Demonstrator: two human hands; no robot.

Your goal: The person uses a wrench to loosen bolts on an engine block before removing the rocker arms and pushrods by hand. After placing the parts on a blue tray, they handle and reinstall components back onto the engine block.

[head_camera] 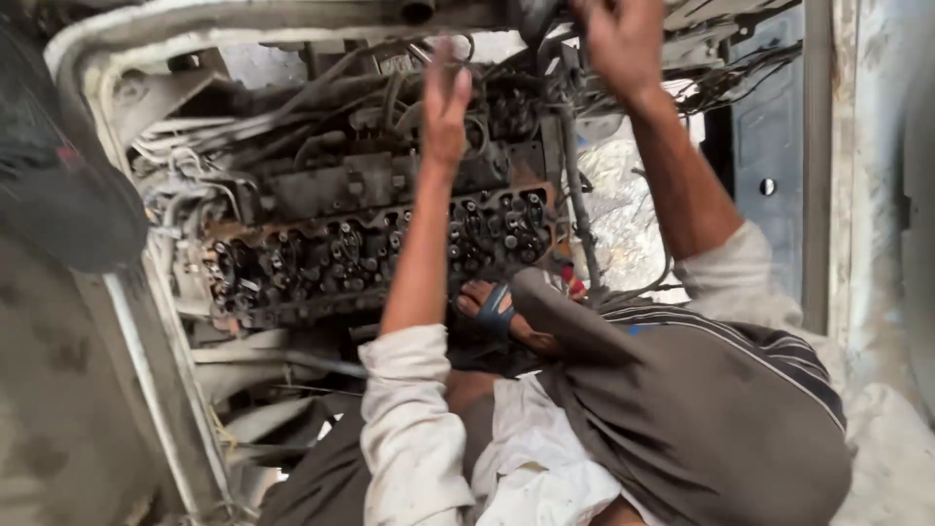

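We are leaning over an open engine, its top cover off so the row of valve springs and rockers shows, and both our arms reach past it to the tangle of hoses and wires at the far side of the bay. As we judge it, the step in hand is work on that bundle of lines behind the engine, freeing or routing something there, and any next move calls for a firmer hold with one hand while the other steadies the lines, since the reach is long and the footing awkward. Our left hand is stretched out with fingers loosely spread, palm turned away from us; it touches or nearly touches a thin wire loop among the hoses, but we cannot tell whether it really grips anything. Our right hand is up at the top edge of the bay, fingers curled around a dark part there, which looks like a closed hold, though motion blur hides what exactly it is. Our sandalled foot rests by the engine's near edge, just beside the dark upright hose.
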